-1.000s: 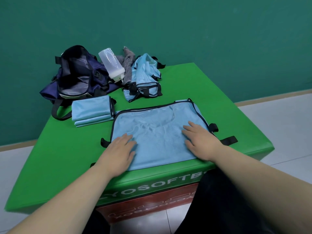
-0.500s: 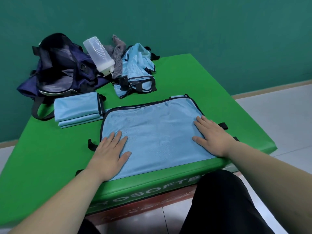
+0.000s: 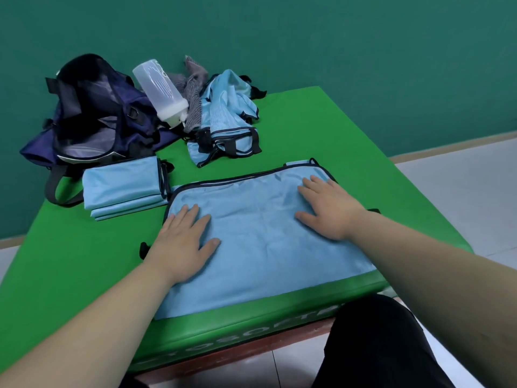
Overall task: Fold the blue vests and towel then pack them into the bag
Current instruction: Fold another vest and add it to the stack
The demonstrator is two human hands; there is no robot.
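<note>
While the thin light-blue mesh vest with black trim (image 3: 265,247) lies spread at the near edge of the green padded counter (image 3: 321,121), it is pressed flat by 2 hands: the left hand (image 3: 181,242) is laid on its left side and the right hand (image 3: 330,208) on its right, fingers straight and spread, nothing gripped. The fabric is judged light, limp and rather slippery — creases will be held only if pressed. A fold is best started by pinching the 2 corners of 1 short edge. Beside the open navy fabric bag (image 3: 92,119) a folded blue vest (image 3: 123,186) is set; a crumpled blue vest heap (image 3: 229,116) and the grey striped towel (image 3: 193,88) lie unfolded behind.
</note>
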